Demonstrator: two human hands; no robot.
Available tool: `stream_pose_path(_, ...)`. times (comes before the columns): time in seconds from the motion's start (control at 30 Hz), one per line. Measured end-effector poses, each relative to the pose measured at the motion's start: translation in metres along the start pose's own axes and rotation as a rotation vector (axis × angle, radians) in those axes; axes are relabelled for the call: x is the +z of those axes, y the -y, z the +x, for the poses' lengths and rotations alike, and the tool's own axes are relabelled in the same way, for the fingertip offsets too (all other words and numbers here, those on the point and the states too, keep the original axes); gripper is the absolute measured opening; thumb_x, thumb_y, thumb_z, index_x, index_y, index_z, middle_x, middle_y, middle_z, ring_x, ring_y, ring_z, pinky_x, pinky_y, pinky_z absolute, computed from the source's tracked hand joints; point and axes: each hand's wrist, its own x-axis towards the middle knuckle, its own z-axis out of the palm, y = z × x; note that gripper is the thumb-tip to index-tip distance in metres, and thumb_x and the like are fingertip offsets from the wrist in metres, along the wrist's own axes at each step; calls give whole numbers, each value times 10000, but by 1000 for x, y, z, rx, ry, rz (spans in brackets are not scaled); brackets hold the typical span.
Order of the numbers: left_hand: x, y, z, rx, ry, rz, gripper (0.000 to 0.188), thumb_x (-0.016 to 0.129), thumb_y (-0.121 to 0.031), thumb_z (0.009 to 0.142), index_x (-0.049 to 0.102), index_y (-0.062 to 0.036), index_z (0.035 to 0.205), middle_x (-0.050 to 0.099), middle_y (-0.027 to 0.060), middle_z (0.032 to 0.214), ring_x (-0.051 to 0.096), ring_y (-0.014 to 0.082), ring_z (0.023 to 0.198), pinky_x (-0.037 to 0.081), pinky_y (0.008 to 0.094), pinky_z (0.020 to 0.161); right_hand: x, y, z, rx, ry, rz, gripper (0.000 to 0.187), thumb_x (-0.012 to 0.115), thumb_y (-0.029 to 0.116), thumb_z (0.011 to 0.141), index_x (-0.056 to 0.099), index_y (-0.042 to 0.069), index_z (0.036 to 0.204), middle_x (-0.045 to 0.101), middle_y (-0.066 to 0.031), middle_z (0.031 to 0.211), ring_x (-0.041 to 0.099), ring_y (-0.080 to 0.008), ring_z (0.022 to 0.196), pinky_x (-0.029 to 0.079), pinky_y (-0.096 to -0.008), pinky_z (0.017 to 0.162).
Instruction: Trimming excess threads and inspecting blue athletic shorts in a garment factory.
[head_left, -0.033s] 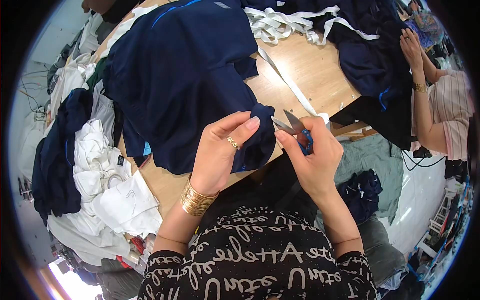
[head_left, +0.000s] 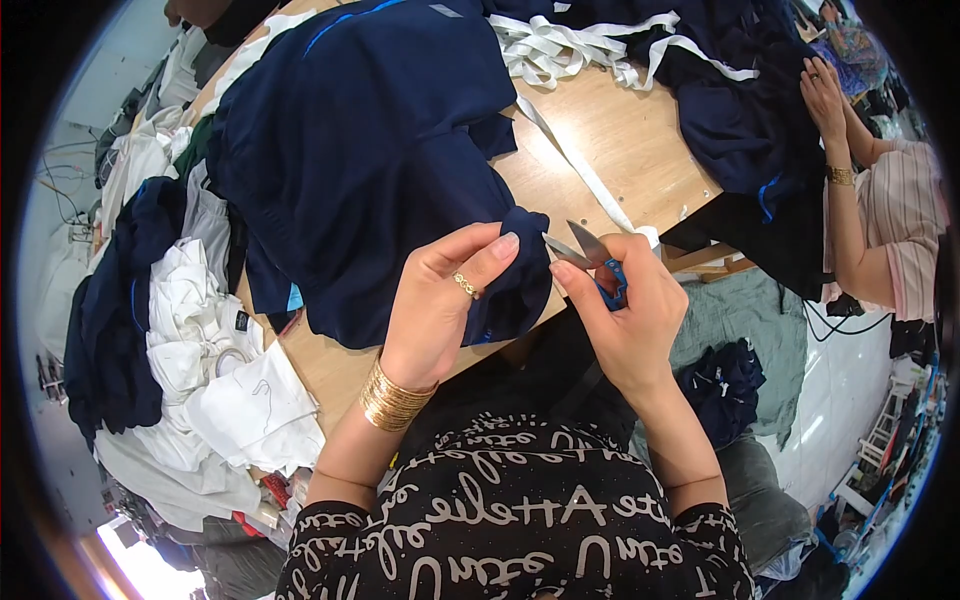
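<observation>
A navy blue garment (head_left: 370, 170) with bright blue trim lies spread over the wooden table, its near corner hanging at the front edge. My left hand (head_left: 440, 300) pinches a fold of that garment between thumb and fingers. In my right hand (head_left: 635, 310) is a small pair of thread snips (head_left: 585, 246) with blue handles. Their blades stand apart, and the tips are close to the pinched fold. Whether they touch the cloth, I cannot tell.
White elastic tape (head_left: 560, 50) lies heaped at the back, one strip running toward my right hand. White garments (head_left: 190, 320) pile up on the left. More navy cloth (head_left: 740, 120) lies at the far right, beside another person's hands (head_left: 823, 98). A dark bundle (head_left: 722, 385) sits lower right.
</observation>
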Motion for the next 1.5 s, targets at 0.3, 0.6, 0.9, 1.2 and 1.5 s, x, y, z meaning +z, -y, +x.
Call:
stream_pose_path(0.3,0,0,0,69,6,42,175,646,-85,814,642,12,959,635,27,890,558,73,834,423,216,788,1,-3,4,-106,8,-46,244,727,205,705,545,60,777,537,-1,609,482,-146,505,368,-265,446)
stream_pose_path(0.6,1,-6,-1,59,24,99,160,639,-87,817,648,11,944,632,10,863,552,51,802,415,196,775,-1,-5,3,-120,13,-57,225,725,206,705,552,73,757,534,8,600,471,-140,500,354,-260,435)
stream_pose_path(0.9,1,-6,0,139,71,187,137,627,-76,826,645,24,918,586,-17,812,510,34,759,394,174,706,-4,-5,5,-155,16,-103,233,722,212,707,549,72,775,536,7,603,469,-143,507,358,-264,439)
stream_pose_path(1.2,1,-9,-1,163,62,232,137,634,-67,819,643,29,916,593,-14,821,516,36,753,402,173,687,-10,1,3,112,125,53,278,739,233,707,544,53,790,515,-31,550,502,-137,470,384,-244,440)
stream_pose_path(1.5,3,-3,-2,15,0,4,182,646,-83,813,643,9,969,641,39,906,571,74,853,430,210,795,-2,2,-2,-17,73,8,266,728,225,717,552,47,807,493,-30,546,485,-142,471,367,-253,430)
